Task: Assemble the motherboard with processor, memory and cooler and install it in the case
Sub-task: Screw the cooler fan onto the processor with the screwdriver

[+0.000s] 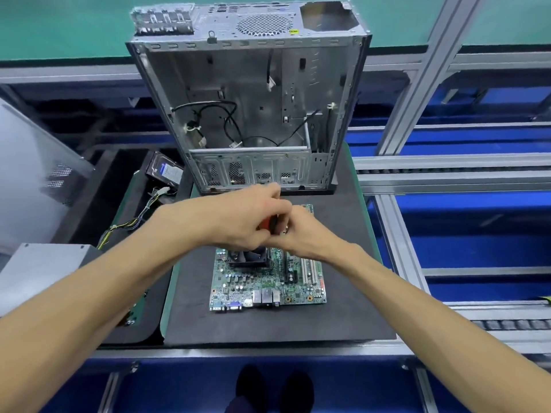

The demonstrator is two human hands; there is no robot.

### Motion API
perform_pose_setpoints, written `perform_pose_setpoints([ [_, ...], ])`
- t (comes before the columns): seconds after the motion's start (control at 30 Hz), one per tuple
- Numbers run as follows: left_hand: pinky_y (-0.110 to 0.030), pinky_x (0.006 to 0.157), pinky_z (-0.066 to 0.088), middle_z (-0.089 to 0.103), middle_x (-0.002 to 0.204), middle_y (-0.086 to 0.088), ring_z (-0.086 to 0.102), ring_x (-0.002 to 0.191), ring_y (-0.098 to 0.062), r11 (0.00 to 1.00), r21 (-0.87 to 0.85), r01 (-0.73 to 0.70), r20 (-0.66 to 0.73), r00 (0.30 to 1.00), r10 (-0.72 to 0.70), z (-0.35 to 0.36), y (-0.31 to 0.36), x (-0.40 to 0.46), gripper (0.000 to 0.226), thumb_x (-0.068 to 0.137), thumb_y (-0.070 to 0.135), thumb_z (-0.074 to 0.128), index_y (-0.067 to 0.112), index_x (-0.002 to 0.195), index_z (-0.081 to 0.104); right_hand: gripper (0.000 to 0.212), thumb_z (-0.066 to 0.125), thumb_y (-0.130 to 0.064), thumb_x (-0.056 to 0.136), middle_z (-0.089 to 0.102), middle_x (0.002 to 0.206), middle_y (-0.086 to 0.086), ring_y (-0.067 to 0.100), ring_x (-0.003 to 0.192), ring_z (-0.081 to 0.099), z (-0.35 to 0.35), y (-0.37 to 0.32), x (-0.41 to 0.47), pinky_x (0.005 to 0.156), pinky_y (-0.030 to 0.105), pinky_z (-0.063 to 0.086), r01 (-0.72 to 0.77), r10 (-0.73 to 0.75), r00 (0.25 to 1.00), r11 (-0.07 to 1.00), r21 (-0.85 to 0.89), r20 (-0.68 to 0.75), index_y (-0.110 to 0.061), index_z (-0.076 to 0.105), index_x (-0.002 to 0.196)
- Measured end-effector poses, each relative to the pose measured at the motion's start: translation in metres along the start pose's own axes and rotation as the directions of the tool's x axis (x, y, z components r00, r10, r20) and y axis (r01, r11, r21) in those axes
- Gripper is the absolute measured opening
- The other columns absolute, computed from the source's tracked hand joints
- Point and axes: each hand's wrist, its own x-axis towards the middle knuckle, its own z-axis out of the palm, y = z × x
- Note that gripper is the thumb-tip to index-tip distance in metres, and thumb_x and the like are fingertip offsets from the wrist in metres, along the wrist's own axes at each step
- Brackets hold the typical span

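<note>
Motherboard [268,281] lies flat on our black mat [343,293], ports toward us, with the black cooler [247,257] seated on it. Over the cooler's far side our left hand [238,216] curls around a red-and-black tool handle [268,223], and our right hand [301,231] pinches something small against it; what it is, we cannot tell. Beyond the board lies the open case [247,114], loose cables inside. Left of the mat lie a hard drive [165,171] and a power supply [44,263].
</note>
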Motion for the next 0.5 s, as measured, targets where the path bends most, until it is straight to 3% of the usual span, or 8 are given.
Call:
perform_pose_setpoints([
  [0.07, -0.037, 0.075, 0.045, 0.049, 0.095, 0.001, 0.052, 0.083, -0.022, 0.967, 0.167, 0.191, -0.128, 0.977, -0.171, 0.008, 0.004, 0.004, 0.034, 0.092, 0.053, 0.056, 0.025, 0.098, 0.038, 0.021, 0.072, -0.036, 0.077, 0.065, 0.062, -0.013, 0.002, 0.057, 0.054, 0.000, 0.000, 0.002, 0.052, 0.033, 0.043, -0.021, 0.020, 1.000, 0.999, 0.032, 0.019, -0.021, 0.061, 0.067],
  [0.1, -0.036, 0.068, 0.042, 0.053, 0.090, -0.003, 0.053, 0.078, -0.026, 0.905, 0.273, 0.326, -0.226, 0.936, -0.269, 0.012, 0.006, 0.007, 0.041, 0.093, 0.060, 0.049, 0.022, 0.097, 0.033, 0.018, 0.074, -0.033, 0.080, 0.070, 0.067, -0.012, 0.007, 0.061, 0.062, 0.002, -0.001, 0.004, 0.054, 0.037, 0.046, -0.006, 0.004, 1.000, 0.998, 0.069, 0.029, -0.021, 0.067, 0.069],
  [0.17, -0.035, 0.061, 0.036, 0.056, 0.081, -0.006, 0.053, 0.071, -0.031, 0.794, 0.374, 0.479, -0.395, 0.857, -0.330, 0.017, 0.007, 0.013, 0.037, 0.099, 0.053, 0.043, 0.017, 0.094, 0.034, 0.018, 0.077, -0.042, 0.081, 0.075, 0.079, 0.005, 0.032, 0.074, 0.069, 0.005, -0.002, 0.006, 0.064, 0.049, 0.053, 0.014, -0.017, 1.000, 0.993, 0.117, 0.025, -0.024, 0.075, 0.080],
  [0.2, -0.035, 0.060, 0.036, 0.054, 0.077, -0.005, 0.051, 0.070, -0.031, 0.791, 0.364, 0.491, -0.417, 0.846, -0.333, 0.017, 0.007, 0.014, 0.033, 0.101, 0.048, 0.041, 0.017, 0.093, 0.035, 0.024, 0.075, -0.051, 0.077, 0.074, 0.079, 0.008, 0.036, 0.075, 0.067, 0.006, -0.004, 0.007, 0.067, 0.050, 0.053, 0.011, -0.012, 1.000, 0.995, 0.100, 0.015, -0.027, 0.074, 0.078],
  [0.3, -0.039, 0.066, 0.042, 0.055, 0.089, -0.007, 0.055, 0.080, -0.032, 0.904, 0.295, 0.310, -0.237, 0.940, -0.245, 0.011, 0.005, 0.012, 0.017, 0.098, 0.032, 0.047, 0.019, 0.096, 0.035, 0.031, 0.063, -0.055, 0.070, 0.070, 0.073, 0.009, 0.024, 0.062, 0.059, 0.006, -0.002, 0.008, 0.060, 0.045, 0.050, 0.010, -0.010, 1.000, 0.999, 0.050, 0.007, -0.024, 0.067, 0.073],
  [0.4, -0.042, 0.084, 0.042, 0.042, 0.101, -0.003, 0.045, 0.096, -0.025, 0.989, 0.148, 0.005, -0.018, 1.000, -0.002, 0.003, 0.006, 0.006, 0.015, 0.088, 0.009, 0.054, 0.017, 0.100, 0.051, 0.050, 0.058, -0.052, 0.068, 0.069, 0.081, 0.016, 0.021, 0.074, 0.063, 0.004, 0.001, 0.005, 0.066, 0.045, 0.054, 0.050, -0.050, 0.999, 0.998, 0.048, 0.009, -0.005, 0.066, 0.084],
  [0.43, -0.042, 0.086, 0.042, 0.041, 0.104, -0.003, 0.042, 0.096, -0.023, 0.993, 0.119, -0.029, -0.001, 1.000, 0.030, 0.003, 0.007, 0.006, 0.018, 0.086, 0.009, 0.056, 0.017, 0.102, 0.055, 0.051, 0.059, -0.050, 0.068, 0.068, 0.084, 0.017, 0.020, 0.077, 0.062, 0.003, 0.004, 0.005, 0.068, 0.045, 0.055, 0.061, -0.061, 0.998, 0.997, 0.047, 0.007, -0.002, 0.065, 0.086],
  [0.5, -0.039, 0.082, 0.045, 0.045, 0.104, -0.002, 0.048, 0.094, -0.023, 0.989, 0.133, 0.061, -0.055, 0.997, -0.054, 0.005, 0.012, 0.007, 0.023, 0.091, 0.030, 0.061, 0.020, 0.109, 0.051, 0.041, 0.062, -0.037, 0.072, 0.066, 0.083, 0.021, 0.019, 0.074, 0.057, 0.001, 0.006, 0.006, 0.065, 0.050, 0.056, 0.024, -0.025, 0.999, 0.999, 0.020, 0.028, 0.002, 0.060, 0.087],
])
